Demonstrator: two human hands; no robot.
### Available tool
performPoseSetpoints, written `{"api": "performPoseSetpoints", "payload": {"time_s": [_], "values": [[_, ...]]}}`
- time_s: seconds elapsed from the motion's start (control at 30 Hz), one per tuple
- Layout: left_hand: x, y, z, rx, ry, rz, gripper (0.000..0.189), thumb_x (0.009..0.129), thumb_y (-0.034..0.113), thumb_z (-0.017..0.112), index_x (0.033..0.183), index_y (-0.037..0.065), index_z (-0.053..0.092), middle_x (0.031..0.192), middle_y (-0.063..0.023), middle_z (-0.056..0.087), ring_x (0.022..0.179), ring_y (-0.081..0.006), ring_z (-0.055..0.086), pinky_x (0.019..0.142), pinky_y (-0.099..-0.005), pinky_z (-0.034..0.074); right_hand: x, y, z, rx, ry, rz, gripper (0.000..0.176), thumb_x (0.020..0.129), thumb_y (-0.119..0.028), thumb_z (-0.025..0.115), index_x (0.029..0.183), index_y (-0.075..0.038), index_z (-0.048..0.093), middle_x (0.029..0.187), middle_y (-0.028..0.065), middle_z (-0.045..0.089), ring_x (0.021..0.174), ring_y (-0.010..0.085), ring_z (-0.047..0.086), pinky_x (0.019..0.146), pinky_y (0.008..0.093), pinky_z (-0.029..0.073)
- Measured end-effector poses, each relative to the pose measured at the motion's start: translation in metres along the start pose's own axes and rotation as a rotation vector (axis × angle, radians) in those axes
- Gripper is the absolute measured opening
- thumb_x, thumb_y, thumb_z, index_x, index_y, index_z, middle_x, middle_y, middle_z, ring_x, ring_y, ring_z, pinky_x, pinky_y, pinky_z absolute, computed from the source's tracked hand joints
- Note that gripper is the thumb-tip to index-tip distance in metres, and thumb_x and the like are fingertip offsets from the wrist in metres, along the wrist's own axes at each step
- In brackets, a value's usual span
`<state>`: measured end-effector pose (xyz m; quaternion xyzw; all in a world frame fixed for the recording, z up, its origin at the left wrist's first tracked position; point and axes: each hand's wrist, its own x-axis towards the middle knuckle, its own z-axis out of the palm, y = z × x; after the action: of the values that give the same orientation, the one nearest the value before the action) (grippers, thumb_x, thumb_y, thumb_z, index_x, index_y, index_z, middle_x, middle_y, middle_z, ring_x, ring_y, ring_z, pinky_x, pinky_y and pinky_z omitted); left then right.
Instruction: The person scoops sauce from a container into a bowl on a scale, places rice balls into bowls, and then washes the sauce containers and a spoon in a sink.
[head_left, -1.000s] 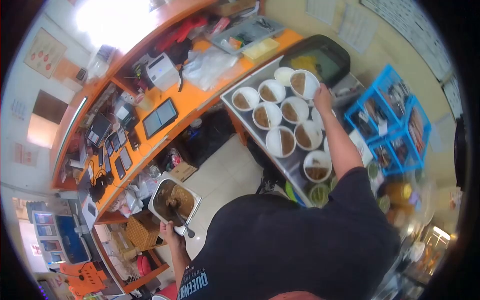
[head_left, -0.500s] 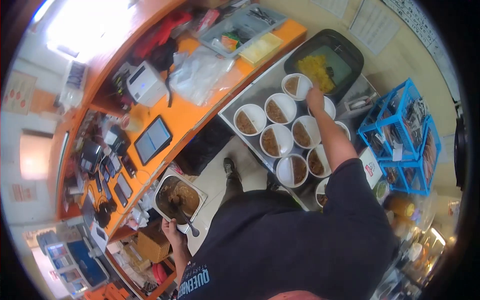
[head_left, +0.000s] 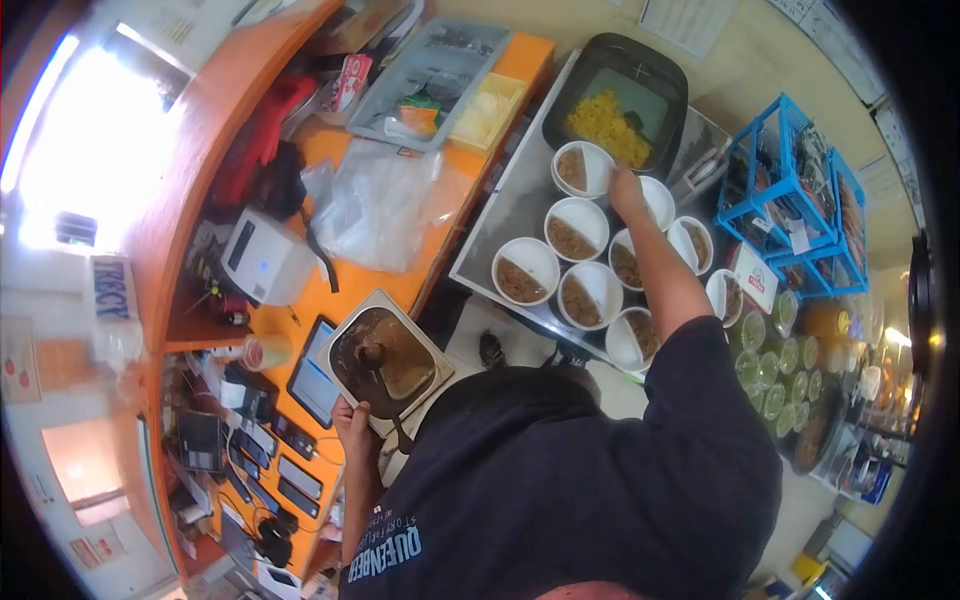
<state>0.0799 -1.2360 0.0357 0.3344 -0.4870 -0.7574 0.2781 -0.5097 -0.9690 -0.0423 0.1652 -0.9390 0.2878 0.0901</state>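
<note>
My left hand (head_left: pixel 353 420) is closed on the near left edge of a steel pan (head_left: pixel 437 352) of brown stew, in which a ladle (head_left: pixel 385 400) rests, its handle over the rim. At the upper right, my right hand (head_left: pixel 626 190) is closed at the right rim of a divided white bowl (head_left: pixel 597 168) that has brown food in its left part. More such bowls (head_left: pixel 532 262) stand around it on the steel table (head_left: pixel 477 257), each with brown food in one part. Beyond them, a dark tub (head_left: pixel 660 88) holds yellow food (head_left: pixel 603 124).
On the orange counter (head_left: pixel 288 322) at left are a tablet (head_left: pixel 316 370), a white printer (head_left: pixel 262 258), plastic bags (head_left: pixel 385 205), phones and a grey tray (head_left: pixel 375 118). Blue baskets (head_left: pixel 778 215), a white box (head_left: pixel 752 278) and several green-filled cups (head_left: pixel 752 330) are at right.
The steel pan in my left hand has come up and closer to the bowls, with the ladle in it. My right hand stays at the same bowl. The view has shifted.
</note>
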Motion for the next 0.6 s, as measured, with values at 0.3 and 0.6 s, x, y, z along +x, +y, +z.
{"api": "performPoseSetpoints", "payload": {"time_s": [0.3,0.6], "values": [[0.029,-0.002,-0.043,0.060,-0.078,-0.027,0.032,0.084,0.006,0.057,0.114,-0.005,0.059,0.104,-0.0110,0.068,0.090,-0.0185,0.066,0.082,-0.0305,0.052,-0.007,-0.030,-0.007,-0.199,-0.124,0.114,0.028,0.096,-0.026,0.053,0.110,-0.001,0.056,0.097,0.0301,0.066,0.094,0.0472,0.064,0.080,0.0557,0.050],[0.051,0.017,-0.012,0.245,-0.071,-0.036,0.028,0.088,0.015,0.058,0.110,-0.002,0.062,0.096,-0.0053,0.067,0.083,-0.0128,0.062,0.073,-0.0286,0.050,-0.043,-0.098,-0.061,-0.064,0.033,-0.102,0.026,0.091,-0.017,0.062,0.113,-0.003,0.063,0.090,0.0187,0.067,0.079,0.0334,0.065,0.074,0.0415,0.051]]}}
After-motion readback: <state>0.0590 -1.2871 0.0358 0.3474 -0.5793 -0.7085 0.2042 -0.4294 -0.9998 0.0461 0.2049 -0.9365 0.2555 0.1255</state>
